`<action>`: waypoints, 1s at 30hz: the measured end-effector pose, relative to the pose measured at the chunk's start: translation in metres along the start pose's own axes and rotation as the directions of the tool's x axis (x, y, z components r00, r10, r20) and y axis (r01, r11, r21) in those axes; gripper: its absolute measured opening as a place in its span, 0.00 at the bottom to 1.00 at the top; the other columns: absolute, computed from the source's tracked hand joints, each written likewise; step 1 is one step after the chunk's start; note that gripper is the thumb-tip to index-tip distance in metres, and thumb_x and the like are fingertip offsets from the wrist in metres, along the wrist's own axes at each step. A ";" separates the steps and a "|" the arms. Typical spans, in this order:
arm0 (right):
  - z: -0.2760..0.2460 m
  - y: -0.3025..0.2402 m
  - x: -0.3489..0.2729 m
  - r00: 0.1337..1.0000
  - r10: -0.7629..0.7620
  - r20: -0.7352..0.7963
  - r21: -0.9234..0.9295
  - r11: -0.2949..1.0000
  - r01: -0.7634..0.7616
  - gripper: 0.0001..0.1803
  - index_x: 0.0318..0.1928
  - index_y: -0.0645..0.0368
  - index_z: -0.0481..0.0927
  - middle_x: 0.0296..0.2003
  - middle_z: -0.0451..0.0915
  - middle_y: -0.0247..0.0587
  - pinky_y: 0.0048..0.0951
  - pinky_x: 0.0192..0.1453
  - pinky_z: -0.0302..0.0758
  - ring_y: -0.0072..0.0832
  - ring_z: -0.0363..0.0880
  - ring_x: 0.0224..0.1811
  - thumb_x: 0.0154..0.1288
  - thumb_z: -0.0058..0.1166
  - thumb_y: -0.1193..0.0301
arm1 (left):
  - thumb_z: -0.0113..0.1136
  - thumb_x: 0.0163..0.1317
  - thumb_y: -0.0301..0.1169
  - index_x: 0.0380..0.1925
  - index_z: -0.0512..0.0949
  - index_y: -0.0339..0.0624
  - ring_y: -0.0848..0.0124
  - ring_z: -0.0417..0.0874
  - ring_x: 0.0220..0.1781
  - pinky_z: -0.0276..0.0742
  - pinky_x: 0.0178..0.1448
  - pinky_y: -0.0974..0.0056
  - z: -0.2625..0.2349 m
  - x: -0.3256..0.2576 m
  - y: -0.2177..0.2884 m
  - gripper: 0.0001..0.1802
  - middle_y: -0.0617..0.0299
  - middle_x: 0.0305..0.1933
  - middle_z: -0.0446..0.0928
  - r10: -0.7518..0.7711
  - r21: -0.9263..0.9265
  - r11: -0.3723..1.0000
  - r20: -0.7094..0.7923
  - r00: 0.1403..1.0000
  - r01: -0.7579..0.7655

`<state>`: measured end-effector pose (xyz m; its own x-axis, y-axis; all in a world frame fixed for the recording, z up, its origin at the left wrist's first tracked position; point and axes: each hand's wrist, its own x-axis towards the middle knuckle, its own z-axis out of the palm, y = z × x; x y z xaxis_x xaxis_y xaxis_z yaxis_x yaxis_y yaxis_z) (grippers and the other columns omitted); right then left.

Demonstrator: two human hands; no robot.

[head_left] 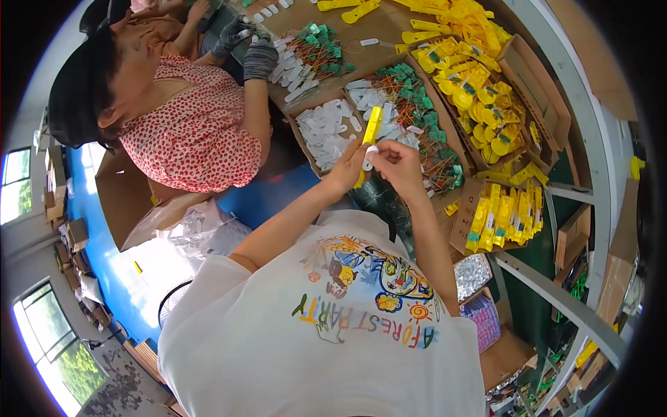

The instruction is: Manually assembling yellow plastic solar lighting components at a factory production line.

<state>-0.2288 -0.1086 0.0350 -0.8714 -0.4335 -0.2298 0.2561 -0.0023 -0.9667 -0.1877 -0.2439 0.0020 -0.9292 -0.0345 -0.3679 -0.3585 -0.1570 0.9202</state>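
Note:
In front of my chest, my left hand [344,169] is closed around a long yellow plastic piece [374,124], which points up and away from me. A small white oval plastic part [369,159] lies against its lower portion. The fingers of my right hand [399,165] pinch this white part at its edge; the fingertips partly cover it. Just beyond my hands stands a carton of loose white plastic parts [325,132]. Beside it, a carton holds green circuit boards with thin wires [432,135] and more white parts.
Yellow plastic pieces [486,104] fill a carton at the far right. Nearer, another carton holds a row of yellow pieces [506,219]. At left a co-worker in a patterned top [198,125] handles small parts with grey gloves [260,59]. A metal rail [563,295] crosses the lower right.

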 end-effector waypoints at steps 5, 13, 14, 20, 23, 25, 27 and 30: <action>-0.004 0.008 -0.026 0.990 -0.115 -0.080 -0.165 0.981 0.100 0.11 0.31 0.65 0.77 0.18 0.75 0.31 0.18 0.22 0.67 0.15 0.74 0.19 0.64 0.55 0.69 | 0.31 0.70 0.53 0.44 0.68 0.43 0.73 0.74 0.25 0.71 0.31 0.69 0.013 -0.002 0.009 0.26 0.62 0.26 0.72 -0.125 -0.110 0.984 0.107 0.986 0.137; -0.005 0.005 -0.033 0.928 -0.304 -0.216 -0.306 0.924 0.231 0.12 0.27 0.64 0.73 0.17 0.76 0.36 0.22 0.20 0.69 0.20 0.76 0.16 0.67 0.50 0.69 | 0.26 0.69 0.55 0.38 0.69 0.43 0.74 0.70 0.22 0.67 0.28 0.70 0.021 0.002 0.008 0.28 0.65 0.21 0.68 -0.165 -0.065 0.980 0.245 0.955 0.186; -0.004 0.002 -0.032 0.927 -0.305 -0.217 -0.305 0.924 0.232 0.12 0.27 0.64 0.73 0.17 0.76 0.36 0.22 0.20 0.69 0.20 0.76 0.16 0.67 0.50 0.69 | 0.26 0.70 0.55 0.38 0.68 0.43 0.75 0.69 0.22 0.66 0.28 0.71 0.019 0.005 0.002 0.28 0.65 0.22 0.68 -0.160 -0.035 0.984 0.264 0.951 0.175; -0.005 0.026 -0.021 0.944 -0.228 -0.239 -0.245 0.955 0.169 0.11 0.26 0.65 0.73 0.18 0.75 0.37 0.23 0.18 0.69 0.21 0.75 0.15 0.66 0.49 0.72 | 0.28 0.70 0.56 0.43 0.63 0.44 0.74 0.71 0.29 0.71 0.34 0.66 0.027 0.004 -0.008 0.27 0.62 0.33 0.68 -0.027 0.016 1.000 0.238 0.971 0.024; -0.031 0.047 0.004 0.999 0.031 -0.045 0.280 0.960 -0.018 0.09 0.29 0.64 0.75 0.19 0.75 0.38 0.25 0.18 0.68 0.22 0.75 0.17 0.65 0.50 0.72 | 0.32 0.70 0.55 0.44 0.65 0.42 0.74 0.71 0.30 0.72 0.36 0.65 0.017 0.010 -0.010 0.26 0.63 0.32 0.69 -0.128 -0.296 0.930 0.292 0.948 0.217; -0.091 0.065 0.034 0.886 -0.151 -0.439 -0.555 0.821 -0.134 0.09 0.36 0.65 0.77 0.23 0.78 0.46 0.29 0.22 0.74 0.32 0.79 0.22 0.62 0.51 0.71 | 0.32 0.71 0.53 0.48 0.67 0.43 0.72 0.71 0.29 0.72 0.37 0.65 0.011 0.013 0.004 0.26 0.61 0.34 0.70 -0.111 -0.536 0.813 0.244 0.963 0.229; -0.139 0.095 0.054 0.803 -0.425 -0.418 -0.898 0.330 -0.292 0.11 0.42 0.65 0.76 0.26 0.80 0.52 0.36 0.26 0.76 0.41 0.80 0.25 0.60 0.50 0.72 | 0.31 0.70 0.53 0.51 0.66 0.42 0.71 0.72 0.31 0.72 0.39 0.63 0.004 0.017 0.011 0.28 0.60 0.35 0.71 -0.049 -0.441 0.883 0.254 0.966 0.160; -0.164 0.110 0.062 0.836 -0.390 -0.385 -0.922 0.113 -0.371 0.12 0.44 0.65 0.74 0.26 0.80 0.54 0.40 0.30 0.77 0.45 0.81 0.27 0.60 0.46 0.74 | 0.30 0.71 0.52 0.53 0.66 0.41 0.71 0.72 0.30 0.72 0.39 0.63 0.000 0.015 0.021 0.28 0.60 0.35 0.72 -0.171 -0.349 0.906 0.217 0.961 0.240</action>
<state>-0.3234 0.0115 -0.1039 -0.9898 -0.0145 0.1416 -0.0329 0.9912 -0.1285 -0.2091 -0.2479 0.0161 -0.8513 0.2081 -0.4817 -0.5164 -0.4954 0.6985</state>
